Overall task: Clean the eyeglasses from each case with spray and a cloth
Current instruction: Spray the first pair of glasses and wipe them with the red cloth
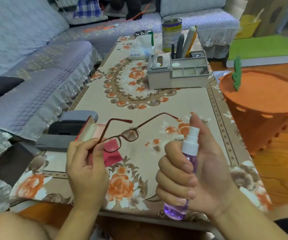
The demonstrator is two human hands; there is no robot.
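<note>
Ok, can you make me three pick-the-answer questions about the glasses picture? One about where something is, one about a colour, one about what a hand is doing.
1. Where is the red cloth?
A on the sofa
B on the table, under the eyeglasses
C in the orange basket

2. What colour is the liquid in the spray bottle?
A purple
B green
C yellow

3. What is the left hand doing?
A lying flat
B holding the eyeglasses
C pointing

Answers: B, it lies on the tablecloth; A, the bottle in the right hand shows purple; B, fingers pinch the frame.
</note>
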